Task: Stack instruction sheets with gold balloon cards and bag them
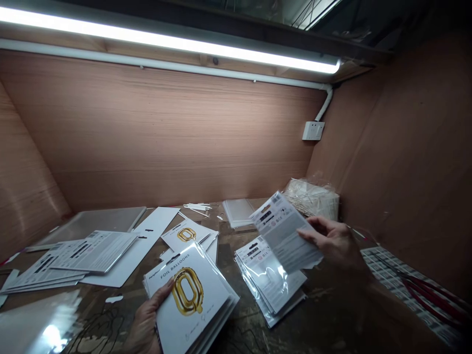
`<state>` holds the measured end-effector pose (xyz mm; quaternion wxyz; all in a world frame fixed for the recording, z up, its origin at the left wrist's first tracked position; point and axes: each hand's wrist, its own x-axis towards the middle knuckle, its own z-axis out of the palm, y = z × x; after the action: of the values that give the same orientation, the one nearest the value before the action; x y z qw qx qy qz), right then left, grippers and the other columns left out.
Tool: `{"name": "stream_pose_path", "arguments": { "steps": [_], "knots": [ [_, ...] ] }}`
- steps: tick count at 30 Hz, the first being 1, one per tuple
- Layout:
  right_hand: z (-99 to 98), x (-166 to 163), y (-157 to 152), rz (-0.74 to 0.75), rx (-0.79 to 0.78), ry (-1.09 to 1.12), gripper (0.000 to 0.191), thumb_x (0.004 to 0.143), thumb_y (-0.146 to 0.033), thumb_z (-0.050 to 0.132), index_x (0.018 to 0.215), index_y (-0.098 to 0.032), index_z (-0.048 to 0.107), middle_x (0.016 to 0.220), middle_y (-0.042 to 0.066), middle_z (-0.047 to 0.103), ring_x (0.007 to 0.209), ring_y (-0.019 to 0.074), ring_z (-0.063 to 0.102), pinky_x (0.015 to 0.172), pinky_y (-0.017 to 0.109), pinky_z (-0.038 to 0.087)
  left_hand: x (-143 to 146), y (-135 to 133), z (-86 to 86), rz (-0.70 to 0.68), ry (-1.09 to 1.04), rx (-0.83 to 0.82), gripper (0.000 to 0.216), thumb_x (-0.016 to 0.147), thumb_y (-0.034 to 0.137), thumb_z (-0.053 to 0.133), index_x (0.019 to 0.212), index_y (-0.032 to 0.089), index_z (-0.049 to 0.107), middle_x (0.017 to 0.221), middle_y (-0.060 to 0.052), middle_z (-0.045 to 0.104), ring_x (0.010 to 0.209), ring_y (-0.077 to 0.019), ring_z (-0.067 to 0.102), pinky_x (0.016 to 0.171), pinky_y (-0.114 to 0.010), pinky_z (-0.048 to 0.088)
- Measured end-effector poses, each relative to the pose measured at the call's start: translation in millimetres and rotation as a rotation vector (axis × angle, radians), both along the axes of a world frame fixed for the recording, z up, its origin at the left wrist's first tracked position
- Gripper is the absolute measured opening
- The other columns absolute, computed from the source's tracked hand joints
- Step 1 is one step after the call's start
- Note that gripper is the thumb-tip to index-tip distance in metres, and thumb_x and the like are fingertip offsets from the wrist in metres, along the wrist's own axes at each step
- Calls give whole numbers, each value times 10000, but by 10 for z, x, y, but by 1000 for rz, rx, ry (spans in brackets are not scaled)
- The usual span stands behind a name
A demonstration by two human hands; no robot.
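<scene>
My left hand (pixel 145 322) grips a stack of white "Foil Balloons" cards (pixel 193 295) printed with a gold letter Q, low at centre. My right hand (pixel 334 243) holds one bagged packet (pixel 283 231) back side up, lifted above a pile of bagged packets (pixel 269 278) lying on the bench. More Q cards (pixel 186 234) lie behind the stack in my left hand.
Piles of packets (pixel 73 258) and a long white card (pixel 143 238) lie at left, with clear bags (pixel 40 324) at the near left. At the back are clear sleeves (pixel 238 211) and a bag of thin sticks (pixel 313 196). Label sheets (pixel 405 285) lie at right. Wooden walls enclose the bench.
</scene>
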<state>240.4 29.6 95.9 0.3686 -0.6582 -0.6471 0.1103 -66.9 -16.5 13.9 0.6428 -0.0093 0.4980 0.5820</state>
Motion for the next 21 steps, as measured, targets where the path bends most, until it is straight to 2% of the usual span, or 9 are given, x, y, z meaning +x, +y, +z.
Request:
{"name": "stream_pose_path", "arguments": {
  "steps": [1,3,4,6,9,12,15,21],
  "knots": [
    [61,-30,-40,-29,192,-140,227,729,-330,469,851,-157,549,751,8,586,657,131,532,543,212,391,4,3,0,-2,7,0,465,675,150,529,1128,98,441,825,-141,609,852,-318,534,711,-507,415],
    [74,-143,-111,-56,559,-553,193,734,-200,467,873,-139,586,769,33,595,665,151,513,576,257,371,9,8,-1,-17,20,-10,464,674,159,531,1124,88,442,814,-152,608,845,-322,535,704,-507,415],
    [18,-220,-137,-34,686,-760,198,728,-139,463,872,-114,597,777,58,596,670,166,501,591,282,360,11,10,-1,-28,26,-16,457,676,171,531,1117,86,448,808,-157,608,838,-325,537,697,-509,415],
    [-198,-397,-169,52,795,-1048,223,717,-57,451,882,-60,600,802,112,591,697,200,487,606,325,346,13,7,2,-51,35,-28,441,681,195,528,1105,91,460,803,-163,606,823,-328,541,685,-514,415],
    [-621,-640,-184,139,722,-1157,240,715,-26,405,864,12,588,804,184,558,737,247,475,600,368,343,11,-8,11,-67,54,-27,440,684,200,522,1107,95,458,794,-158,608,800,-323,550,681,-515,417],
    [-904,-786,-205,200,460,-1197,264,678,1,348,795,-13,584,708,151,508,640,223,443,506,345,320,2,-21,9,-83,85,0,489,671,199,538,1134,86,427,766,-160,609,788,-334,550,673,-526,412],
    [-990,-837,-241,187,304,-1191,239,655,-6,338,726,-55,561,651,111,453,593,215,409,458,336,299,-6,-20,-9,-118,84,12,543,649,218,565,1144,61,408,755,-178,605,793,-357,540,663,-536,406],
    [-1060,-820,-241,216,219,-984,149,703,-65,383,724,-106,525,679,83,454,637,213,408,506,329,288,35,-18,-10,-89,46,4,515,666,186,544,1149,78,403,801,-157,608,811,-322,547,689,-500,421]
  ]
}}
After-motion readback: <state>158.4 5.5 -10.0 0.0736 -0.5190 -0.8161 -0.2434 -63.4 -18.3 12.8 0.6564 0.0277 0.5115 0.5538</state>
